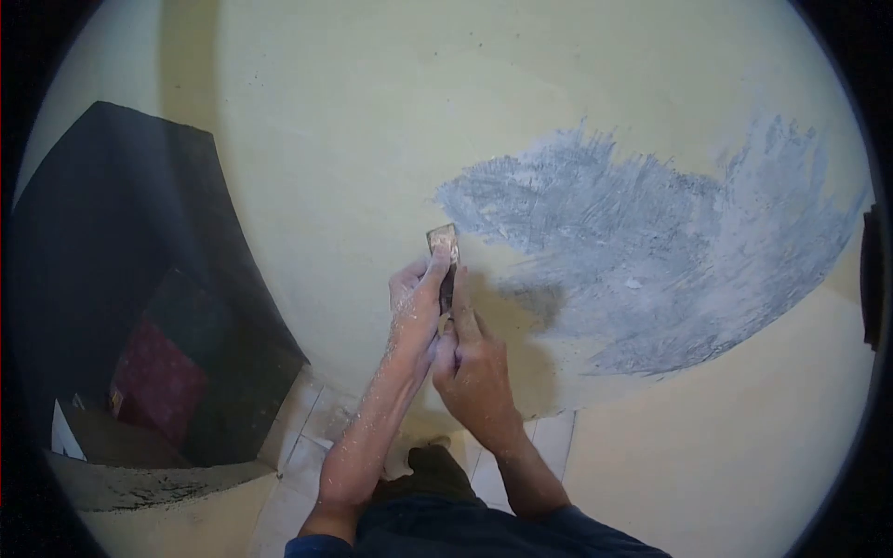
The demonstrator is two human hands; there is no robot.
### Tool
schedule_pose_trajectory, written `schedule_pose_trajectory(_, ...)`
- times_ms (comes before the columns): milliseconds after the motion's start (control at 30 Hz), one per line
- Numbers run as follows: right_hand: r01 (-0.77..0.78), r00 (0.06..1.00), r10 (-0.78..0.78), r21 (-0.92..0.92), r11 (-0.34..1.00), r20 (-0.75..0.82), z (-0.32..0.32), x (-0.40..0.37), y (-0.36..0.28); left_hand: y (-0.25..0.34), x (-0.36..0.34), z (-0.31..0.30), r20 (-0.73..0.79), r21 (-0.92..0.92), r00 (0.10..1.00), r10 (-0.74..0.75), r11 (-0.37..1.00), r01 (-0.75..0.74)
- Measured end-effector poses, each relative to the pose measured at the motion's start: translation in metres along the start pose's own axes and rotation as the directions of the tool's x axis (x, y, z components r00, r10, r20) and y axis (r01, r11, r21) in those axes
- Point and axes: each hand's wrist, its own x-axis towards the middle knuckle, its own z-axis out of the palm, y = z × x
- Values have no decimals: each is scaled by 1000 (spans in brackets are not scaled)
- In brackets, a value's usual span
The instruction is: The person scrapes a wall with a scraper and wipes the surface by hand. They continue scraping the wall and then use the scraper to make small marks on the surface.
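A small scraper (pixel 443 238) with a whitish, crusted face is held up in front of the yellowish wall (pixel 326 186). My left hand (pixel 417 296), dusted with white powder, is closed on it, thumb on its face. Just to the right, my right hand (pixel 473 363) is closed around the lower part of a dark tool (pixel 447 290), one finger stretched up along it. Whether this dark part belongs to the scraper is unclear. The scraper's top is beside the left end of a rough grey-white patch (pixel 595 242) on the wall.
A dark opening (pixel 102 223) lies at the left, with a reddish panel (pixel 158 381) inside and a ledge (pixel 167 485) below. Pale floor tiles (pixel 312 456) show beneath my arms. A dark object (pixel 872 279) is at the far right edge.
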Motion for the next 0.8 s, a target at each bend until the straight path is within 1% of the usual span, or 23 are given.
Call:
schedule_pose_trajectory(100, -17, 999, 15, 32, 999, 48, -12, -6, 6, -8, -6, 8, -87, -37, 995, -50, 998, 47)
schedule_pose_trajectory(200, 22, 1000, -22, -9, 1000, 4, -3, 0, 3, 0, -3, 5, -60, -7, 998, -23, 1000, 23)
schedule_pose_trajectory(233, 28, 1000, -28, 0, 1000, 2, -3, 0, 5, -1, 3, 0, -18, -15, 1000, 12, 1000, -13)
schedule_pose_trajectory(333, 24, 1000, -24, 28, 999, -5, -4, -1, 4, -8, 1, 0, 0, -34, 1000, 8, 999, -8)
schedule_pose_trajectory(367, 23, 1000, -23, 23, 999, -4, -7, -5, 5, -4, -6, 2, -2, 17, 1000, -26, 1000, 26)
schedule_pose_trajectory(467, 46, 999, -46, 15, 999, -5, -3, 9, -2, 4, 3, 3, -27, 4, 999, 26, 1000, -26)
schedule_pose_trajectory(500, 45, 999, -45, 19, 999, 1, -1, 11, -5, 8, 5, -1, 17, 0, 999, 32, 999, -32)
schedule_pose_trajectory(600, -54, 996, 54, 3, 999, 64, -11, 0, -4, 0, -3, -1, 5, 84, 1000, 11, 996, -11)
schedule_pose_trajectory(633, -14, 999, 14, 4, 1000, 29, -8, 2, -5, 5, -10, 7, -30, 55, 999, -30, 998, 32)
schedule_pose_trajectory(700, 53, 998, -53, -10, 999, -30, -5, 2, -2, 10, -2, 3, 9, 52, 1000, -13, 999, 12)
schedule_pose_trajectory(800, 48, 998, -50, -36, 998, -37, 2, 4, -15, -2, 1, -4, 31, 62, 999, -19, 998, 17)
